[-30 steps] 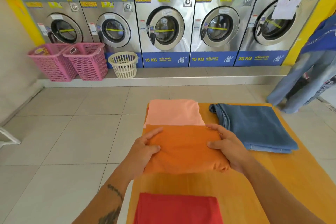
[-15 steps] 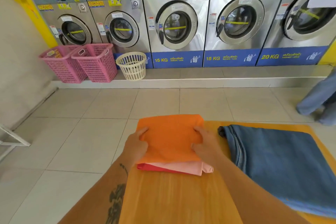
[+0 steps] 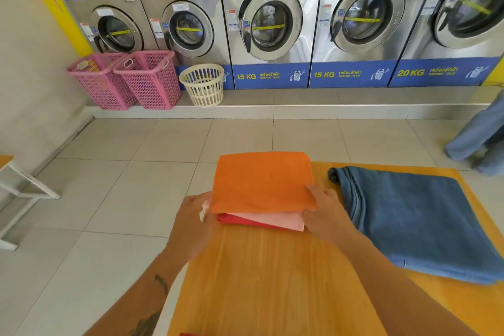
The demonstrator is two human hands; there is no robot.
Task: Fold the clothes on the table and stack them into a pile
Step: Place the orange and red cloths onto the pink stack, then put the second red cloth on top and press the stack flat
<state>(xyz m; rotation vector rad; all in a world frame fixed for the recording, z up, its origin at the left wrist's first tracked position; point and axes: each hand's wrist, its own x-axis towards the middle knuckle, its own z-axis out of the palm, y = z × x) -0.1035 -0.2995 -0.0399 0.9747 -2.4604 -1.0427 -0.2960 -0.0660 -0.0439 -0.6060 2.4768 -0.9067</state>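
Observation:
A folded orange cloth point(image 3: 261, 183) lies on top of a folded pink cloth point(image 3: 275, 219) and a red cloth point(image 3: 236, 219), forming a small pile at the far left end of the wooden table point(image 3: 272, 281). My left hand point(image 3: 191, 221) grips the pile's near left corner. At the near right corner my right hand point(image 3: 324, 210) holds the pile with its thumb on the orange cloth. Folded blue jeans point(image 3: 414, 221) lie flat on the table just right of the pile, apart from it.
A sliver of red fabric point(image 3: 188, 333) shows at the table's near edge. Two pink baskets point(image 3: 147, 82) and a cream basket point(image 3: 203, 84) stand before a row of washing machines point(image 3: 270, 22). A person's jeans leg point(image 3: 480, 133) is at the right. A white frame point(image 3: 24, 194) stands left.
The orange cloth went from the table in front of me onto the pink and red cloths. My hands have since slid to the pile's near corners.

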